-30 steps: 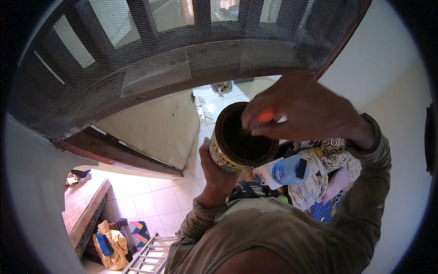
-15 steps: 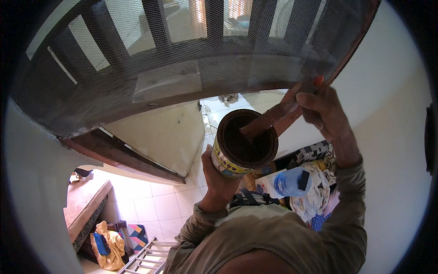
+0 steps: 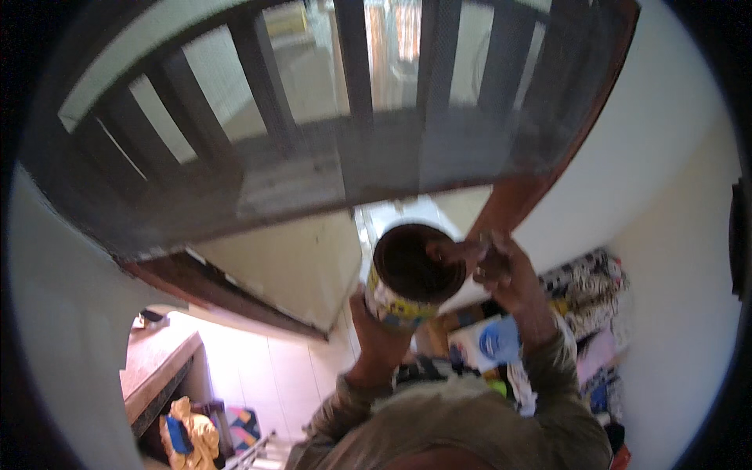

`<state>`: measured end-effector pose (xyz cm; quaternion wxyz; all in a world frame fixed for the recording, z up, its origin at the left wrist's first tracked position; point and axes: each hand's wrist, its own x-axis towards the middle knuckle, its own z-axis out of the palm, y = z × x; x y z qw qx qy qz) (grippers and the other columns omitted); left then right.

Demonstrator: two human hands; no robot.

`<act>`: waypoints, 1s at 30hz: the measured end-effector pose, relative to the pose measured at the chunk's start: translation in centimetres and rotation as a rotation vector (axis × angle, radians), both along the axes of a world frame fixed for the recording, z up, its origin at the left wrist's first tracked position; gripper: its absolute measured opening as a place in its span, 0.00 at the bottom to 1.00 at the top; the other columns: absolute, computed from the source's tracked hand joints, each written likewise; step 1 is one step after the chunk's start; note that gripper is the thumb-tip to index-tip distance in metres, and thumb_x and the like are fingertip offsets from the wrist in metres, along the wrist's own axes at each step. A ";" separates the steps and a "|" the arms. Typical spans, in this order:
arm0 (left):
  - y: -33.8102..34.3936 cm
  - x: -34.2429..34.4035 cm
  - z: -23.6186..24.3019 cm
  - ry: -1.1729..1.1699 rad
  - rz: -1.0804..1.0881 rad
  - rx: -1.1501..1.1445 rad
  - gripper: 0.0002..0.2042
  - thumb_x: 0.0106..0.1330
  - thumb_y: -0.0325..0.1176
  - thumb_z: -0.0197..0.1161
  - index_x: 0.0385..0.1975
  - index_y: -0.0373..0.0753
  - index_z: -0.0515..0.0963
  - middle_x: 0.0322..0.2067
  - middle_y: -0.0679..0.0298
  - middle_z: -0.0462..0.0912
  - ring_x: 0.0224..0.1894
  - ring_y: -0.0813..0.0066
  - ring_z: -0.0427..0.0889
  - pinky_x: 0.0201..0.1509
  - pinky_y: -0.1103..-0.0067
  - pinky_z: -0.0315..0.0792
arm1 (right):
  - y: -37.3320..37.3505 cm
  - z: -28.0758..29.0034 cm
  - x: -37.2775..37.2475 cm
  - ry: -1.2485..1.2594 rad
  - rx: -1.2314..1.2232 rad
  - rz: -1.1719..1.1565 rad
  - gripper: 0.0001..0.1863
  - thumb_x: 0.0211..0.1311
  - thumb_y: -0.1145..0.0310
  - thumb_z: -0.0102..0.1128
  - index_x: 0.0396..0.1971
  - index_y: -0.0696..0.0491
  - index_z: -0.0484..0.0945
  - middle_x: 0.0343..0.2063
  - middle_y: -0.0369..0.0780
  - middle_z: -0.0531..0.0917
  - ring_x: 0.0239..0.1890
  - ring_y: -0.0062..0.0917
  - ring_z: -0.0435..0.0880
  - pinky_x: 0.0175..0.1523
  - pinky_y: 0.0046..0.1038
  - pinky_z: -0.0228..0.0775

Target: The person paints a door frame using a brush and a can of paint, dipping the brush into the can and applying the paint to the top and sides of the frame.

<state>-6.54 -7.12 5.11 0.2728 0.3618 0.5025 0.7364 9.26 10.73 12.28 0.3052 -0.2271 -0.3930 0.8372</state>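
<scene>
My left hand (image 3: 380, 341) grips a paint can (image 3: 395, 305) from its left side. The can has a colourful label, a brown-smeared rim and dark brown paint inside. My right hand (image 3: 507, 274) is closed around a paintbrush (image 3: 454, 251) at the can's right rim. The brush's bristle end reaches into the can; the blur hides its exact edge. Just beyond the can is a dark wooden frame (image 3: 298, 188) with slats and fine mesh. A reddish-brown post (image 3: 505, 207) stands behind my right hand.
A pale wall (image 3: 658, 157) rises on the right. Below are a blue plastic bottle (image 3: 499, 342) and piled cloths (image 3: 595, 294). At lower left are a metal ladder (image 3: 266, 453), a yellow bag (image 3: 192, 435) and a mattress (image 3: 160, 345). Light floor tiles (image 3: 266, 376) show between.
My right hand has come down and left, bringing the brush lower over the can. The can appears slightly lower, and the whole view has shifted and blurred.
</scene>
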 end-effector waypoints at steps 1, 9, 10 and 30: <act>0.1 -0.2 0.2 -0.197 -0.091 0.049 0.30 0.75 0.57 0.38 0.66 0.43 0.70 0.65 0.60 0.74 0.66 0.56 0.74 0.70 0.57 0.68 | -0.3 0.3 -0.2 0.056 -0.091 -0.011 0.12 0.73 0.55 0.59 0.40 0.49 0.77 0.26 0.30 0.80 0.15 0.10 0.68 0.26 0.18 0.67; 0.5 -1.4 2.1 -0.785 -0.387 0.160 0.29 0.75 0.52 0.50 0.68 0.40 0.63 0.64 0.50 0.72 0.65 0.56 0.75 0.66 0.53 0.74 | -1.3 1.5 -2.1 0.291 0.166 -0.044 0.09 0.70 0.62 0.65 0.40 0.51 0.81 0.27 0.35 0.85 0.15 0.13 0.73 0.25 0.21 0.69; 0.3 -1.4 2.2 -0.584 -0.340 0.122 0.28 0.75 0.50 0.51 0.68 0.39 0.63 0.64 0.50 0.72 0.65 0.56 0.75 0.66 0.54 0.75 | -1.0 1.3 -1.9 0.322 0.303 -0.073 0.09 0.68 0.64 0.67 0.43 0.52 0.81 0.29 0.36 0.86 0.15 0.13 0.75 0.25 0.22 0.70; -1.1 -1.8 12.7 0.139 -0.077 0.099 0.36 0.53 0.27 0.81 0.59 0.30 0.65 0.54 0.51 0.83 0.54 0.64 0.85 0.55 0.70 0.82 | -4.0 11.9 -2.5 0.306 1.948 -0.636 0.13 0.55 0.70 0.73 0.41 0.55 0.86 0.48 0.55 0.86 0.34 0.36 0.89 0.33 0.34 0.80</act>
